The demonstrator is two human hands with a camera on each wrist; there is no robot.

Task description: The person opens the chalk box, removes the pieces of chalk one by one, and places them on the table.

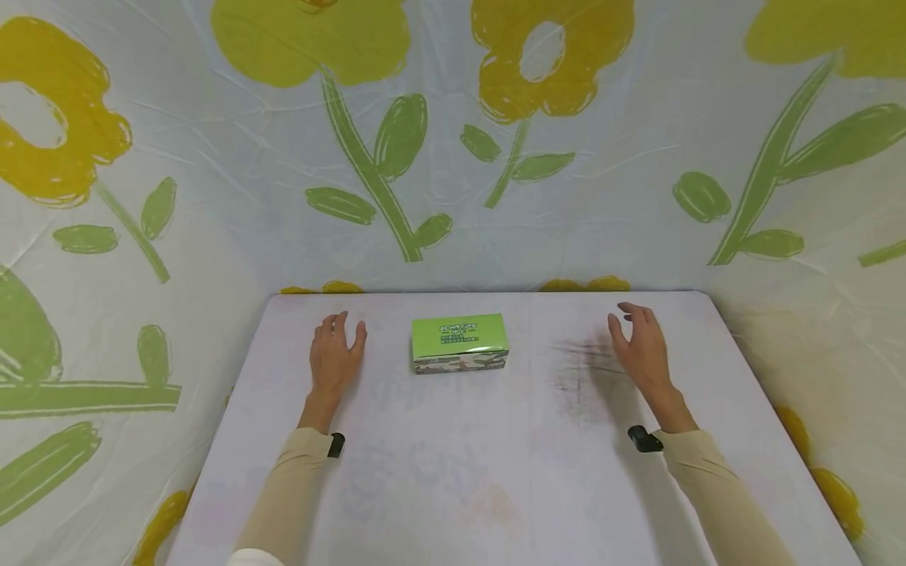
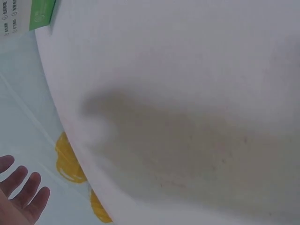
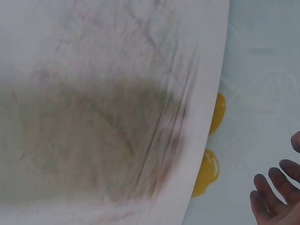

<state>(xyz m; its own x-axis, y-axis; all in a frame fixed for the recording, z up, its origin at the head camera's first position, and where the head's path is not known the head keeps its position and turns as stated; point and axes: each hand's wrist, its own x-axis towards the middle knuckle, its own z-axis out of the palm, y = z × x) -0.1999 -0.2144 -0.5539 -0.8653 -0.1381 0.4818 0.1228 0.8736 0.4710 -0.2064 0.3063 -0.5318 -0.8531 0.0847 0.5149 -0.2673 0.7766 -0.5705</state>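
Note:
A green box [image 1: 458, 338] with printed lettering on top and a patterned front side lies near the back of the white table. To its left, my left hand [image 1: 334, 355] hovers with loosely bent fingers and holds nothing. My right hand [image 1: 642, 347] is farther off on the box's other side, fingers relaxed, with nothing in it. In the left wrist view, a corner of the box [image 2: 42, 13] shows at the top left and the left hand [image 2: 21, 201] at the lower left. The right wrist view catches the right hand [image 3: 279, 192] at its lower right edge.
The white table [image 1: 439, 503] carries dark smudges [image 1: 583, 377] beside the right hand. A white cloth [image 1: 566, 204] printed with yellow flowers and green leaves hangs behind the table and along both sides. Each wrist wears a small black device.

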